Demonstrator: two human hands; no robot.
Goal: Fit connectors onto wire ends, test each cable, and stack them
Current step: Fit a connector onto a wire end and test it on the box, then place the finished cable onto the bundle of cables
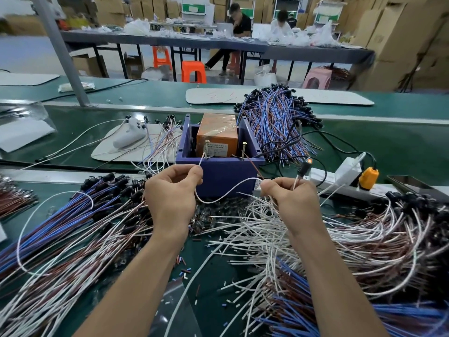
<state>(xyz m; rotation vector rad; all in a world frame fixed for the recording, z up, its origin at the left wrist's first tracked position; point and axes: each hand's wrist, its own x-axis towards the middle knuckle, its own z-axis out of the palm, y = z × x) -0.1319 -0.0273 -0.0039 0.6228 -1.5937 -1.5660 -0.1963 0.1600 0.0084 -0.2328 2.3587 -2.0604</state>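
Head view looks down on our two bare hands, raised side by side over a green bench (388, 142) strewn with wires. Our left hand (173, 193) has thumb and forefinger pinched on one end of a white wire (226, 194), with the other fingers curled under. The wire's tip rises from the pinch toward the left screw (207, 149), which stands on the near wall of a purple box (220, 177); whether tip and screw touch we cannot tell. The wire sags in a loop between the hands and climbs to our right hand (289, 199). That hand pinches it at the thumb and also holds, between curled fingers, a short lead topped by a black connector (303, 169) with a small glowing lamp (309, 161) at its top. A second screw (243, 149) stands on the same wall further right, and an orange block (217, 136) sits inside the box. Near left lies a heap of blue cables (56, 224) with black ends. Near right lie loose white wires (262, 242) and brownish wires (379, 242). Beyond the box is another blue bundle (274, 117). To the right a white power strip (340, 182) carries an orange plug (368, 175).
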